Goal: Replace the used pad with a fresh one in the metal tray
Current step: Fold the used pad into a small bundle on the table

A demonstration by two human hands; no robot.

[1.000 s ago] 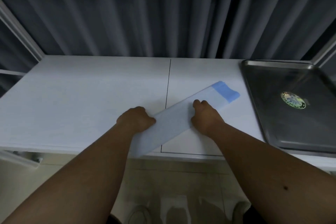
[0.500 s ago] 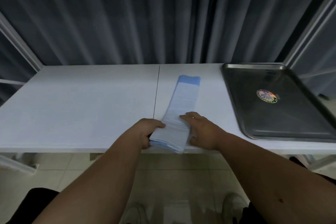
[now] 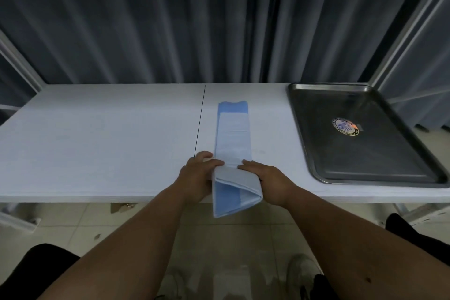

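Note:
A folded pad [image 3: 233, 134], white with blue edges, lies lengthwise on the white table [image 3: 97, 141], its near end lifted off the front edge. My left hand [image 3: 197, 175] grips the pad's near end from the left. My right hand [image 3: 265, 178] holds it from the right, fingers over the top. The near end opens into blue and white layers that hang past the table edge. The metal tray [image 3: 302, 129] sits on the right of the table, bare inside except for a round sticker [image 3: 345, 126].
Dark grey curtains [image 3: 170, 19] hang close behind the table. A thin seam [image 3: 200, 119] runs across the tabletop just left of the pad. Tiled floor and my shoes show below the front edge.
The pad swung from a diagonal to straight lengthwise. Both hands slid to its near end, and that end has risen and opened over the table edge.

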